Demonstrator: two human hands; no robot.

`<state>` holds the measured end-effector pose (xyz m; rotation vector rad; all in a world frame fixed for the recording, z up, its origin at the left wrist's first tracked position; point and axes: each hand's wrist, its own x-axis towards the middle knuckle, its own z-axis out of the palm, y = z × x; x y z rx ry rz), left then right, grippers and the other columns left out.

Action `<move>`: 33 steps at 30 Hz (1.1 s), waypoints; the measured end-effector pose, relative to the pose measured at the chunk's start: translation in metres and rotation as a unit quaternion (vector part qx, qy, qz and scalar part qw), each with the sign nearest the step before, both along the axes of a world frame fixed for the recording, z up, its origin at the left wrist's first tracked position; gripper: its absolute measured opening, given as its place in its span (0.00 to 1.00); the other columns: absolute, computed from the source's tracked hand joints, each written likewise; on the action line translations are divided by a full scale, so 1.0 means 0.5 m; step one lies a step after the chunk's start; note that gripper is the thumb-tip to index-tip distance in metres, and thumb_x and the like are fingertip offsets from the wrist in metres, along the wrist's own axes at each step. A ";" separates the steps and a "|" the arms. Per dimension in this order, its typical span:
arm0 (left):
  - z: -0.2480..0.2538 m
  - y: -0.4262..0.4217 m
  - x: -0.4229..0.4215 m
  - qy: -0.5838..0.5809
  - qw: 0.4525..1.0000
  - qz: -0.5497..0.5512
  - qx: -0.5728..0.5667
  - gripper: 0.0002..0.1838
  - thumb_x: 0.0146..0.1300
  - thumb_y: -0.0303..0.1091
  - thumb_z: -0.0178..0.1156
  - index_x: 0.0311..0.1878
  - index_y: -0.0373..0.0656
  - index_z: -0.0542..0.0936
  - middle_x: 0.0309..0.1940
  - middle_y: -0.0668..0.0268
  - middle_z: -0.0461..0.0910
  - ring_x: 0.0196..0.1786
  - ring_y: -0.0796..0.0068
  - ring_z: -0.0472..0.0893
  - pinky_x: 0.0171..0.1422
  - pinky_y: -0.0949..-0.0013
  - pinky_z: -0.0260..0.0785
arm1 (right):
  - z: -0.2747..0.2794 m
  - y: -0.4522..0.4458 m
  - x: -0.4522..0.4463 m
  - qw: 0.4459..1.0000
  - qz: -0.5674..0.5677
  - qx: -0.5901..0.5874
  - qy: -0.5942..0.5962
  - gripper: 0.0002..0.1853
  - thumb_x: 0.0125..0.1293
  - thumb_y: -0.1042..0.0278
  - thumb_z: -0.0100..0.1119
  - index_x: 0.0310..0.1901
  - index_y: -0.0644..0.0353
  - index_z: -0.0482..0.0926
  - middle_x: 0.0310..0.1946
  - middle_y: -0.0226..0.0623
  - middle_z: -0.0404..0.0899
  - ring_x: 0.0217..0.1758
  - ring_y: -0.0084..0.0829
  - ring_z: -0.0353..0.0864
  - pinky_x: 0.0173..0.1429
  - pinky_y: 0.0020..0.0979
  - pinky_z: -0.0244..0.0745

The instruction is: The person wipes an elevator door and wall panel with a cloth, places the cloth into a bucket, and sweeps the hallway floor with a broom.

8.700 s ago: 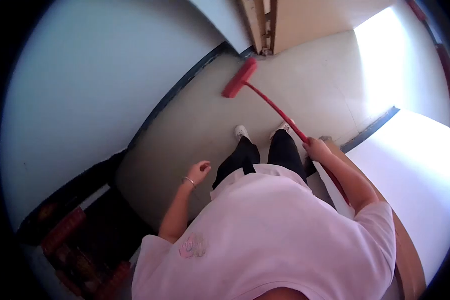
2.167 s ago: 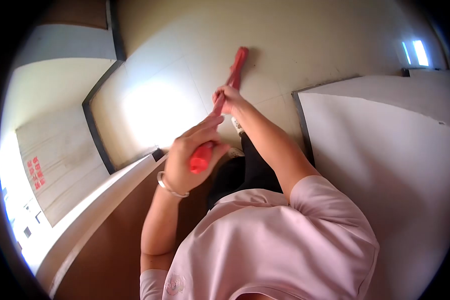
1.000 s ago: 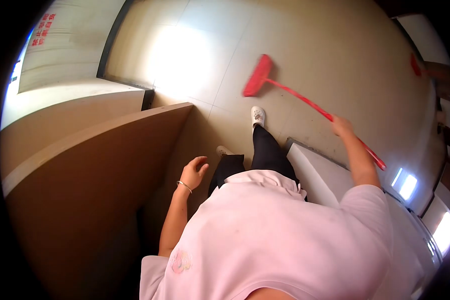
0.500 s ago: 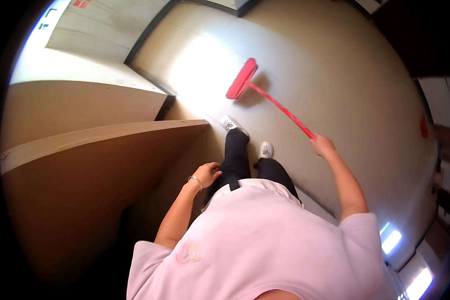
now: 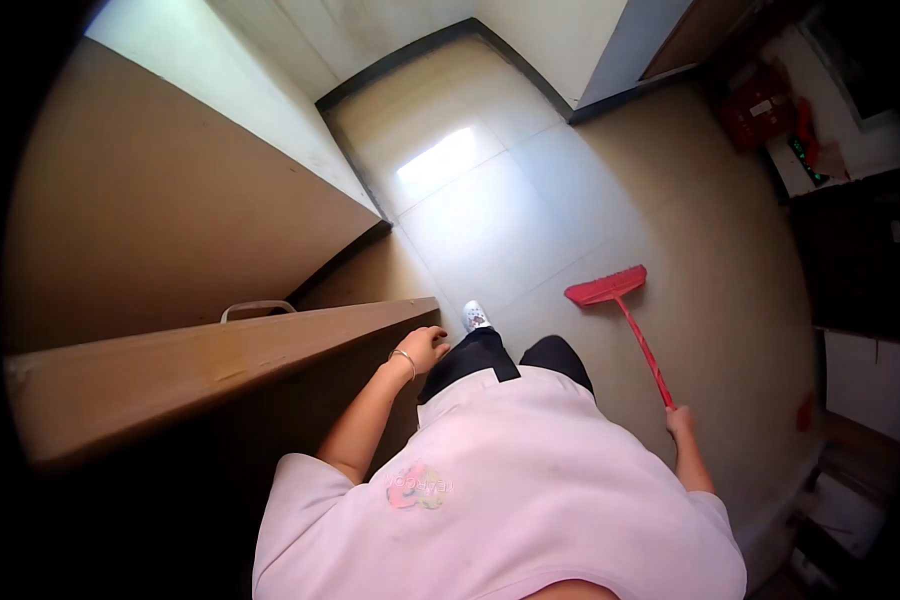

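My right hand (image 5: 680, 422) wrapped round the handle of the red broom (image 5: 643, 350), low at my right side. Broom head (image 5: 606, 288) ahead and to the right, over the pale floor (image 5: 690, 270); cannot tell whether the bristles touch it. Left hand (image 5: 425, 350) holding nothing, fingers loosely curled, beside my dark trousers (image 5: 475, 362) and near the edge of a brown door (image 5: 220, 350). Bracelet (image 5: 405, 362) on that wrist. One white shoe (image 5: 476, 316) showing, just beyond the left hand.

White shoe (image 5: 477, 316) on tiled floor (image 5: 530, 200)
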<state>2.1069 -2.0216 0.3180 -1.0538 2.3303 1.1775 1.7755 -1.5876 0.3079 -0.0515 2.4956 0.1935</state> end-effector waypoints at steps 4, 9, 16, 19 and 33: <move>-0.023 -0.016 -0.036 0.050 0.997 0.026 0.053 0.15 0.52 0.34 0.55 0.42 0.38 0.73 0.39 0.55 0.75 0.43 0.63 0.74 0.47 0.68 0.66 | 0.008 -0.014 -0.059 1.000 -0.019 -0.006 -0.002 0.14 0.49 0.64 0.53 0.39 0.58 0.76 0.20 0.45 0.75 0.20 0.36 0.76 0.23 0.33 0.69; -0.045 -0.059 -0.113 0.071 0.995 0.050 0.049 0.15 0.53 0.33 0.55 0.44 0.37 0.72 0.39 0.54 0.75 0.42 0.63 0.75 0.46 0.68 0.66 | 0.042 -0.245 -0.108 0.995 -0.038 -0.079 -0.045 0.16 0.48 0.65 0.50 0.42 0.54 0.74 0.20 0.40 0.75 0.20 0.33 0.75 0.25 0.32 0.68; 0.023 -0.151 -0.244 0.060 0.975 0.183 0.113 0.16 0.53 0.36 0.54 0.44 0.39 0.72 0.40 0.55 0.74 0.44 0.63 0.74 0.48 0.68 0.65 | -0.143 -0.672 -0.249 0.930 -0.045 -0.280 -0.233 0.13 0.51 0.71 0.48 0.40 0.61 0.70 0.11 0.29 0.63 0.08 0.22 0.59 0.11 0.25 0.57; 0.035 -0.183 -0.304 0.055 0.968 0.225 0.093 0.15 0.55 0.36 0.53 0.44 0.38 0.72 0.38 0.56 0.76 0.43 0.67 0.75 0.47 0.70 0.66 | -0.209 -0.871 -0.309 0.917 0.049 -0.295 -0.265 0.13 0.51 0.72 0.47 0.40 0.62 0.70 0.12 0.32 0.65 0.09 0.25 0.64 0.12 0.27 0.61; 0.048 -0.340 -0.601 0.008 0.989 0.082 0.119 0.15 0.55 0.34 0.53 0.45 0.39 0.72 0.39 0.57 0.75 0.44 0.68 0.75 0.48 0.72 0.65 | -0.120 -0.582 -0.524 0.976 0.100 -0.029 -0.189 0.18 0.55 0.52 0.42 0.42 0.53 0.73 0.39 0.44 0.73 0.43 0.44 0.72 0.46 0.40 0.66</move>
